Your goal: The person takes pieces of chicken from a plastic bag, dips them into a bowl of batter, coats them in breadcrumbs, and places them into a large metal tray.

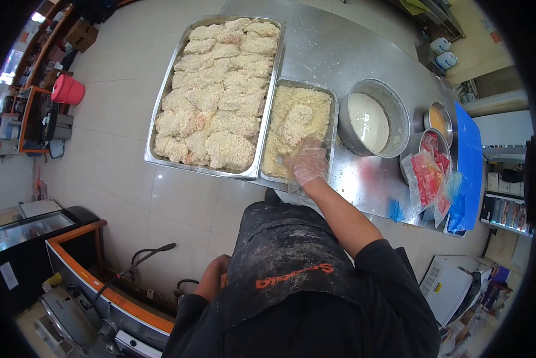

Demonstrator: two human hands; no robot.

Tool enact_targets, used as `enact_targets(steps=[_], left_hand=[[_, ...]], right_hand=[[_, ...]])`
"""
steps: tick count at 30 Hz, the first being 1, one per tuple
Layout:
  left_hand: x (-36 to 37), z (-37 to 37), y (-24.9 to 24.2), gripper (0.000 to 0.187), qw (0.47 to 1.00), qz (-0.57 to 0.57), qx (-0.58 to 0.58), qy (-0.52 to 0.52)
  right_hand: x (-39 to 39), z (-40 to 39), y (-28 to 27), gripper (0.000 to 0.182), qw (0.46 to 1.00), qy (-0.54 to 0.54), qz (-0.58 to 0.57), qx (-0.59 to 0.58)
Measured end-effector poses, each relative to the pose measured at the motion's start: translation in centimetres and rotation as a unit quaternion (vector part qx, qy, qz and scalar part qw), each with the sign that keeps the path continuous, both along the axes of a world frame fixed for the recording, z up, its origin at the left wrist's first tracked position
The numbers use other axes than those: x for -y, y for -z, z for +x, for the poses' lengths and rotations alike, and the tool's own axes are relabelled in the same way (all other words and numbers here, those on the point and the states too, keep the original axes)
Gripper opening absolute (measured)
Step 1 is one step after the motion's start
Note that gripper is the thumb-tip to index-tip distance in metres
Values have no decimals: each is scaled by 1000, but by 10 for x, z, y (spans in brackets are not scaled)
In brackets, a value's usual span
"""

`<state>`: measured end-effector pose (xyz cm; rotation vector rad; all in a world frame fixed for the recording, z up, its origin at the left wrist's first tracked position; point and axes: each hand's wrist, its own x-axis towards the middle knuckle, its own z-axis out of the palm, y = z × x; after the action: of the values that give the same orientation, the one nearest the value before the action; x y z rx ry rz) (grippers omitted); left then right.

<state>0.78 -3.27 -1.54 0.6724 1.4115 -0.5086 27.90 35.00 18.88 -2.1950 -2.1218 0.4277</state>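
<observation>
Pressing down in the crumb tray (280, 101) near the desk's (333, 48) front edge, the gloved right hand (307, 162) lay spread beside 1 coated cutlet (296, 123). The big tray (160, 101) already looked full of breaded pieces (220, 89); batter (368, 121) remained. The left hand (214, 275) hung low, grip unclear.

The surface (351, 53) is brushed steel, dully shining and dusted with crumbs. Both trays, the large tray (160, 113) and the small tray (333, 113), are thin matt metal. The cutlets (220, 89) look dry and rough. A clear, crinkly plastic glove covers the right hand (307, 162). The black apron (286, 256) is flour-smeared cloth.
</observation>
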Motion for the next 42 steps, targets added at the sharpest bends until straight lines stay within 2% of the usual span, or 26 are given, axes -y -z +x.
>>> enact_targets(steps=[2, 4, 8, 11, 12, 14, 16, 17, 19, 21, 24, 27, 28, 31, 34, 37, 38, 40, 42], left_hand=[[-5, -1, -3, 46, 1000, 26, 11, 5], [-13, -1, -10, 53, 997, 73, 32, -7], [-25, -5, -12, 57, 996, 20, 5, -84], [-16, -10, 0, 60, 984, -34, -15, -174], [-13, -9, -1, 61, 980, -43, -19, -192], [-19, -9, -16, 60, 982, -42, -21, -185], [-33, -8, -44, 58, 987, -36, -18, -156], [-26, -9, -33, 55, 986, -65, -4, -155], [4, -19, 4, 49, 979, -121, 19, -161], [8, -16, 6, 47, 981, -126, 28, -145], [-6, -8, -19, 44, 989, -99, 35, -106], [-36, 1, -56, 41, 993, -76, 50, -79], [-37, 1, -55, 40, 993, -75, 56, -76], [-11, -11, -7, 39, 989, -101, 58, -93], [-25, -6, -23, 41, 992, -69, 20, -100], [-38, -3, -40, 44, 1000, -17, 15, -14], [-35, -3, -42, 47, 996, -60, 37, -58], [-19, -13, -67, 49, 986, 110, 100, -76], [-20, -5, -125, 39, 964, 214, 122, -100]], right_hand=[[-5, 20, 14, 73, 994, -16, -7, -104], [-10, 40, 26, 68, 987, -28, 3, -158], [-24, 31, -12, 66, 941, -12, -9, -338], [-52, 26, -23, 71, 929, -34, 66, -363], [-64, 25, -34, 84, 931, -31, 52, -360], [-65, 27, -40, 86, 982, -61, 50, -173], [-58, 27, -37, 90, 995, -97, 12, -4], [-42, 22, -30, 93, 990, -120, -26, 69], [-24, 15, -19, 90, 984, -123, -82, 101], [-17, 9, -9, 78, 989, -84, -117, 21], [-9, 22, 16, 55, 982, 10, -60, -178], [-24, 31, -9, 39, 964, -5, 17, -267], [-34, 34, -14, 48, 949, -30, 27, -312], [-68, 35, -23, 55, 936, -86, 131, -314], [-73, 29, -9, 60, 989, -69, 84, -98], [-13, 11, 5, 69, 970, -195, 129, 65], [-4, 11, 0, 72, 971, -217, 76, 72], [3, 12, -20, 78, 961, -261, -26, 85], [-17, 13, -30, 79, 963, -258, 41, 66]])
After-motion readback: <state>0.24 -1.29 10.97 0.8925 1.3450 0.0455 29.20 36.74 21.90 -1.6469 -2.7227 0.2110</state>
